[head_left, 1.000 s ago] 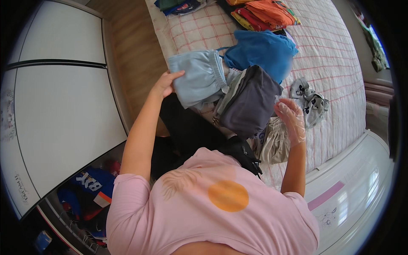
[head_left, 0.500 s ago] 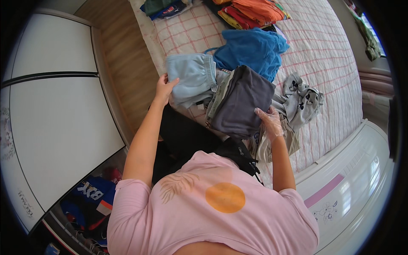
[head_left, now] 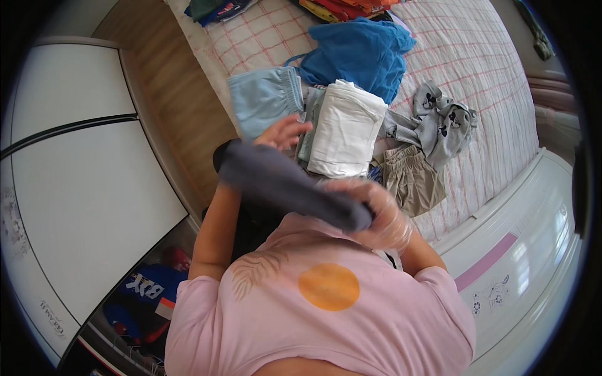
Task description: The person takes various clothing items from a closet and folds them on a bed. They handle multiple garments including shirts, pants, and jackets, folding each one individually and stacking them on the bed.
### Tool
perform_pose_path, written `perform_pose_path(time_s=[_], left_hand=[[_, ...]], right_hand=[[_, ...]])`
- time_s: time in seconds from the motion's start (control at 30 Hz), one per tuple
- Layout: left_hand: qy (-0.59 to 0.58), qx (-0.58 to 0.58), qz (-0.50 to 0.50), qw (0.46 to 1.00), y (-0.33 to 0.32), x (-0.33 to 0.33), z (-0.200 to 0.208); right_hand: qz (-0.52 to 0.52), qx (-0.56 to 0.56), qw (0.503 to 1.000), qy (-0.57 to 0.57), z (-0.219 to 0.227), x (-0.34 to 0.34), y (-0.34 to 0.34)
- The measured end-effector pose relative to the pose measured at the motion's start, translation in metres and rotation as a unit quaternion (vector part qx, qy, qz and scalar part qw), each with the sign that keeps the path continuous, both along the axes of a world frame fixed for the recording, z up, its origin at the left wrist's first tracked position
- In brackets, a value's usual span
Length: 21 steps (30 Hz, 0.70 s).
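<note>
A dark grey folded garment (head_left: 282, 185), smeared by motion, is off the bed in front of my chest. My right hand (head_left: 379, 213), in a clear plastic glove, grips its right end. My bare left hand (head_left: 285, 131) is just beyond the garment's left end, fingers spread and stretched out; the cloth hides its wrist. Past that hand lie light blue shorts (head_left: 263, 97) with a gathered waistband. A folded white garment (head_left: 348, 128) tops a pile of clothes in the middle. To its right are beige shorts (head_left: 412, 178) and a rumpled grey patterned garment (head_left: 448, 122).
A crumpled blue garment (head_left: 357, 53) lies beyond the pile on the checked bedspread (head_left: 483, 75). Farther off are orange and red clothes (head_left: 342, 9). At left stands a white wardrobe (head_left: 94, 207), with clothes (head_left: 147, 282) in its open lower part. A white glossy bed panel (head_left: 533, 250) rises at right.
The dark grey garment has been lifted off the pile toward my chest, uncovering the white one. My left hand has let go of the light blue shorts and moved right.
</note>
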<state>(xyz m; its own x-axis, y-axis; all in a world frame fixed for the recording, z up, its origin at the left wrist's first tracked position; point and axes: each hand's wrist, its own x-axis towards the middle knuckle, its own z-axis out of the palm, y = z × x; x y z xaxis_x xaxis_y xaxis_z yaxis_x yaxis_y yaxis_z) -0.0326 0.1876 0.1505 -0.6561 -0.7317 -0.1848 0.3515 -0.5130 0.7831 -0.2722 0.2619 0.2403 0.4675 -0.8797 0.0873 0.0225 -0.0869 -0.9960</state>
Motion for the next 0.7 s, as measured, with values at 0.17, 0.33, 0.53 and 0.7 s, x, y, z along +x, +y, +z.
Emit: perform_pose_path(time_s=[0.17, 0.33, 0.53, 0.7], left_hand=[[-0.134, -0.18, -0.068, 0.972, 0.061, 0.083, -0.029], [-0.056, 0.045, 0.224, 0.972, 0.091, 0.082, 0.024], [-0.08, 0.235, 0.327, 0.912, 0.095, 0.107, 0.019], [-0.097, 0.24, 0.372, 0.891, 0.103, 0.104, 0.022]], right_hand=[[0.059, 0.105, 0.992, -0.044, 0.005, 0.014, 0.007], [-0.172, 0.218, 0.96, -0.04, -0.056, -0.002, -0.011], [-0.139, -0.117, 0.862, 0.473, -0.092, 0.008, -0.007], [-0.171, -0.147, 0.886, 0.404, -0.119, 0.002, -0.005]])
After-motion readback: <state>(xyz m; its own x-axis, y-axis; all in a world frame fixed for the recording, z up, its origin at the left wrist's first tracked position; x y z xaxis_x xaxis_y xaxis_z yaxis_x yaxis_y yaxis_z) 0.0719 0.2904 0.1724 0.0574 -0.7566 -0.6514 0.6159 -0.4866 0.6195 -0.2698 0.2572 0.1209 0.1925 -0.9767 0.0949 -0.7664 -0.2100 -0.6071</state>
